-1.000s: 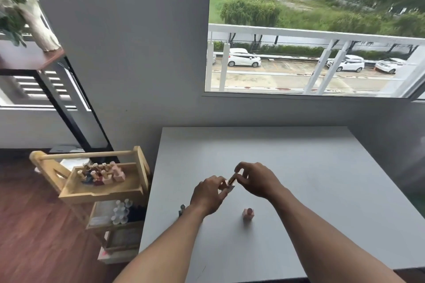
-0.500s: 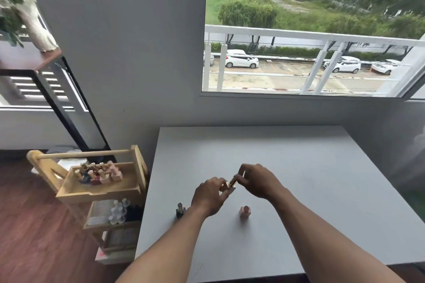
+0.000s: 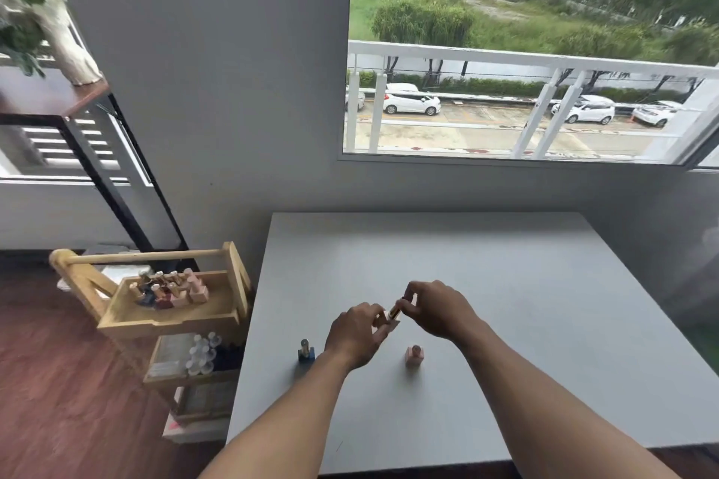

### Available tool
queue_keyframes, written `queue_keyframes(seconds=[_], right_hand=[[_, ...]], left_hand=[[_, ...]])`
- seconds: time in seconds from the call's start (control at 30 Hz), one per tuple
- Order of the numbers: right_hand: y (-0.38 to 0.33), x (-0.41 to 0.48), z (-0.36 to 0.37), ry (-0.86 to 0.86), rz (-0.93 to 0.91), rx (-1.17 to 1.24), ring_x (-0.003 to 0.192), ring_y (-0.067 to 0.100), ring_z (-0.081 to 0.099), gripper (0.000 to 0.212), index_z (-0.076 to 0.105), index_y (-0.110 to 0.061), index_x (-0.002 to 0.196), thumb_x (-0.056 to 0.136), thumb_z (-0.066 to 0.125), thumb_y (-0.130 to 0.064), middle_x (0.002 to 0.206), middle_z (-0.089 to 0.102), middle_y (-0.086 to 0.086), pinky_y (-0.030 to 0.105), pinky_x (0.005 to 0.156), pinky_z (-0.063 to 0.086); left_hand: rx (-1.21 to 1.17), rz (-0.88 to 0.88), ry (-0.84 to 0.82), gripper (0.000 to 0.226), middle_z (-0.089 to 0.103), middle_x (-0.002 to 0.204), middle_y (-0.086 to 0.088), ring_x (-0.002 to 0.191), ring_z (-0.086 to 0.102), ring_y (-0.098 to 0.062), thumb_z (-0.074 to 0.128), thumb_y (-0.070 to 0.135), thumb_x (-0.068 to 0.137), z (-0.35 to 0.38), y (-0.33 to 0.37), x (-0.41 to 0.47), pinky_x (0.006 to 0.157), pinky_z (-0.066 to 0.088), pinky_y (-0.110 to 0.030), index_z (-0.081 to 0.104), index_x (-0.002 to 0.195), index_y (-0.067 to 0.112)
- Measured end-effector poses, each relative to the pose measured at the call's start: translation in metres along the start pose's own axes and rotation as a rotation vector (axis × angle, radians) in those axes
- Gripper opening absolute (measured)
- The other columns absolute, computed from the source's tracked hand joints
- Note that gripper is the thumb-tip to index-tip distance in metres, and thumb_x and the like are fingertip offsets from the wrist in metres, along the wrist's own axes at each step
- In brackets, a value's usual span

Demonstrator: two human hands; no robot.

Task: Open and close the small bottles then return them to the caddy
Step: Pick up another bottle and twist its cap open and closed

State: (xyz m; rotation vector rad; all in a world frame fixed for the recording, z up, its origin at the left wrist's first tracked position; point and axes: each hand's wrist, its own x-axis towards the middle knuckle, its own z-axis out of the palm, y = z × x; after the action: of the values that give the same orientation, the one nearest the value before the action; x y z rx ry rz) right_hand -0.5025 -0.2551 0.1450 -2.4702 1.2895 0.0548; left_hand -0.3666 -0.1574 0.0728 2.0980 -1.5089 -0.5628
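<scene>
Mid-table, we see the left hand (image 3: pixel 358 334) gripping a small pale glass bottle (image 3: pixel 385 320), tilted, its long axis pointing far-right into the right hand (image 3: pixel 435 309), which pinches what seems its gold cap (image 3: pixel 396 308). The wooden caddy (image 3: pixel 167 323) stands left, nearer the left hand.

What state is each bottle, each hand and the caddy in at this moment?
held bottle, tilted between both hands above the table; cannot tell if its cap is tight.
left hand, grips the held bottle's body.
right hand, pinches the cap.
blue bottle, upright on the table, capped.
pink bottle, upright on the table, capped.
caddy, beside the table, top tray holds stored bottles, upright.
</scene>
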Motion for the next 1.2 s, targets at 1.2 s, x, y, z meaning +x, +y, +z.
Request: queue_keyframes(seconds=[1.2], right_hand=[[-0.03, -0.001, 0.057, -0.275, -0.039, -0.07, 0.098, 0.033, 0.062, 0.025, 0.063, -0.006, 0.108, 0.096, 0.052, -0.025, 0.113, 0.062, 0.015, 0.039, 0.082, 0.052]], left_hand=[[-0.426, -0.387, -0.146, 0.026, 0.066, 0.098, 0.008, 0.081, 0.066, -0.017, 0.057, 0.048, 0.09, 0.054, -0.031, -0.053, 0.082, 0.052, -0.033, 0.06, 0.108, 0.029]])
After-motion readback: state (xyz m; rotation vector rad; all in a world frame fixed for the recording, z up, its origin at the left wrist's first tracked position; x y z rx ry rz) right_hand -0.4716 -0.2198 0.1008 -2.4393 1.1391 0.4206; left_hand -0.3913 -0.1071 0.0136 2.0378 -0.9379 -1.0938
